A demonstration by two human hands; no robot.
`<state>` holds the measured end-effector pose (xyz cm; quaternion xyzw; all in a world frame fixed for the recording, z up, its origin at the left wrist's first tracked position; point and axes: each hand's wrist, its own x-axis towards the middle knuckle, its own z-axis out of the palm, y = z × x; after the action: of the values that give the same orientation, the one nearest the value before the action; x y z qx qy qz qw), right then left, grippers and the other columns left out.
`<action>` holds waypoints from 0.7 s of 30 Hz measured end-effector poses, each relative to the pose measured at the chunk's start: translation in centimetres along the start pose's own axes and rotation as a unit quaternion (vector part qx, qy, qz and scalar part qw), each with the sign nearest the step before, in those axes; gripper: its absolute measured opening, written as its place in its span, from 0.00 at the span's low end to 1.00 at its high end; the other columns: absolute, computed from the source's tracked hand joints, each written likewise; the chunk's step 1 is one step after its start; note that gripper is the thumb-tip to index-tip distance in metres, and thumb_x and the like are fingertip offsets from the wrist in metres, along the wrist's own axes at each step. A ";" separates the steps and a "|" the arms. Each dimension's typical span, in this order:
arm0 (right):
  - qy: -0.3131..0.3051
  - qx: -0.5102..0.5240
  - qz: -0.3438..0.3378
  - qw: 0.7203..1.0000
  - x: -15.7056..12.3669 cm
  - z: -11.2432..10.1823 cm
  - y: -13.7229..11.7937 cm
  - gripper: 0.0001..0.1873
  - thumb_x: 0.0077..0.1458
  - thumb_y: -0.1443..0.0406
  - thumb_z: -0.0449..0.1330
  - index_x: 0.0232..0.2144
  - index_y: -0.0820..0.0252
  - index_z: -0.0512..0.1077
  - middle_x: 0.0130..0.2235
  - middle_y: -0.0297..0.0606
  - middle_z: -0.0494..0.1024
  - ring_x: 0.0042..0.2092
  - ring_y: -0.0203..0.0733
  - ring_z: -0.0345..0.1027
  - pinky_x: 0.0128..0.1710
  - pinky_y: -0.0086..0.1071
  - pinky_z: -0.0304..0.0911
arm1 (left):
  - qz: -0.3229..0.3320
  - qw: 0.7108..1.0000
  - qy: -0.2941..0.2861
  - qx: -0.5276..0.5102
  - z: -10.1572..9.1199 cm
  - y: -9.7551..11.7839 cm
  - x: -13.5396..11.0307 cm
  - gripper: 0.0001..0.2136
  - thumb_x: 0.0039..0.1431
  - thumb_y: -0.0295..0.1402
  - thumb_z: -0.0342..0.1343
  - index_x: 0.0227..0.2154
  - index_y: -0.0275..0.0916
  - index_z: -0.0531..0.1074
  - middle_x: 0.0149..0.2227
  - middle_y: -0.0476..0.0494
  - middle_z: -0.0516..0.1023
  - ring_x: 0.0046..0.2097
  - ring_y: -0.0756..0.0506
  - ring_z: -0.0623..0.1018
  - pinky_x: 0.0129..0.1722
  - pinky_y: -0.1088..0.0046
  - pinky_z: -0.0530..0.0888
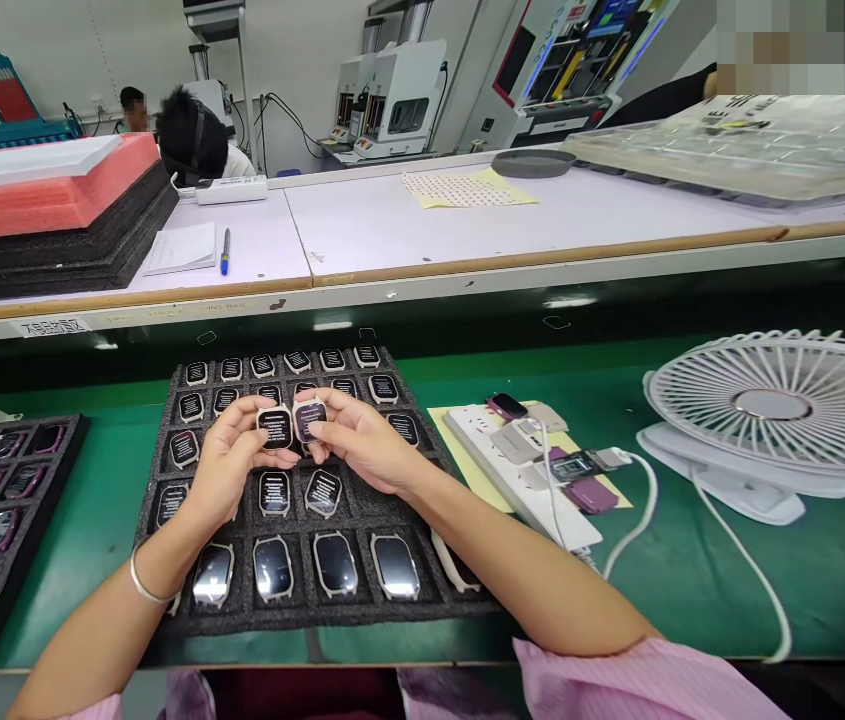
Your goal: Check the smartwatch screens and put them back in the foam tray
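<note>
My left hand (223,465) pinches a small square watch body (275,427) with a dark screen. My right hand (362,440) holds a second watch body (309,417) right beside it, the two almost touching. Both hands hover over a black foam tray (167,600) whose pockets hold several more watch bodies (334,563), some with label stickers on their screens. A thin bangle sits on my left wrist.
A second black tray (39,500) of watch bodies lies at the left. A white power strip (512,480) with chargers and cables sits to the right, then a white fan (774,405) lying flat. Behind runs a raised white shelf (467,240) with foam stacks, paper and a pen. People sit beyond it.
</note>
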<state>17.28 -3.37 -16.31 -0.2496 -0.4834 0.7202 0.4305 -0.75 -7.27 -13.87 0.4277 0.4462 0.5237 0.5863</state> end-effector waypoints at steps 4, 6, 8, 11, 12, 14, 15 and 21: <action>0.002 -0.005 -0.003 1.000 0.0 0.0 0.0 0.18 0.51 0.66 0.68 0.45 0.58 0.71 0.30 0.28 0.73 0.25 0.30 0.66 0.28 0.29 0.63 | 0.004 1.000 -0.003 0.006 0.0 0.0 0.0 0.16 0.49 0.31 0.60 0.42 0.39 0.68 0.36 0.51 0.77 0.27 0.46 0.83 0.30 0.71 0.82; 0.000 -0.005 -0.007 1.000 -0.1 0.0 0.0 0.19 0.50 0.67 0.68 0.45 0.58 0.71 0.31 0.28 0.73 0.25 0.30 0.66 0.28 0.29 0.63 | 0.008 1.000 -0.003 0.013 0.0 0.0 0.0 0.16 0.49 0.31 0.60 0.42 0.39 0.68 0.38 0.51 0.76 0.27 0.47 0.83 0.31 0.71 0.82; -0.002 -0.007 -0.012 1.000 -0.1 0.0 0.0 0.19 0.49 0.68 0.67 0.45 0.58 0.71 0.32 0.28 0.74 0.26 0.30 0.66 0.29 0.29 0.64 | 0.011 1.000 -0.002 0.020 0.0 0.0 0.0 0.16 0.49 0.31 0.61 0.42 0.39 0.68 0.40 0.50 0.76 0.27 0.47 0.83 0.31 0.71 0.83; -0.003 -0.011 -0.015 1.000 -0.2 0.1 -0.1 0.20 0.49 0.69 0.67 0.46 0.58 0.71 0.33 0.29 0.74 0.26 0.31 0.67 0.28 0.29 0.64 | 0.014 0.999 0.001 0.029 0.0 0.0 0.0 0.16 0.49 0.32 0.62 0.42 0.39 0.68 0.42 0.49 0.76 0.27 0.47 0.83 0.31 0.72 0.82; -0.003 -0.014 -0.014 1.000 -0.2 0.1 -0.1 0.20 0.49 0.69 0.67 0.46 0.58 0.71 0.34 0.30 0.74 0.26 0.31 0.67 0.28 0.30 0.64 | 0.015 0.999 0.003 0.031 0.1 0.0 0.0 0.16 0.49 0.32 0.62 0.42 0.39 0.68 0.42 0.48 0.76 0.27 0.48 0.83 0.31 0.72 0.82; -0.002 -0.017 -0.014 1.000 -0.2 0.1 -0.1 0.20 0.49 0.69 0.67 0.46 0.57 0.71 0.34 0.30 0.75 0.26 0.31 0.67 0.29 0.30 0.65 | 0.016 0.999 0.006 0.035 0.1 -0.1 0.0 0.16 0.49 0.32 0.63 0.41 0.39 0.67 0.42 0.48 0.76 0.26 0.48 0.83 0.30 0.73 0.82; -0.003 -0.018 -0.015 1.000 -0.2 0.1 -0.1 0.20 0.49 0.69 0.67 0.46 0.57 0.71 0.34 0.30 0.74 0.26 0.31 0.67 0.29 0.30 0.65 | 0.015 0.999 0.007 0.036 0.1 -0.1 0.0 0.16 0.49 0.32 0.64 0.41 0.39 0.67 0.43 0.48 0.76 0.26 0.48 0.83 0.30 0.73 0.82; -0.011 -0.017 -0.016 1.000 -0.2 0.1 0.0 0.21 0.50 0.70 0.66 0.47 0.56 0.70 0.36 0.31 0.73 0.27 0.31 0.66 0.30 0.30 0.66 | 0.015 0.999 0.001 0.029 0.1 0.0 0.0 0.16 0.49 0.31 0.62 0.42 0.39 0.68 0.43 0.48 0.75 0.27 0.48 0.83 0.31 0.73 0.82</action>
<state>17.28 -3.59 -16.23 -0.2408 -0.5042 0.7077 0.4324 -0.62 -7.31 -13.85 0.4502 0.4555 0.5196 0.5656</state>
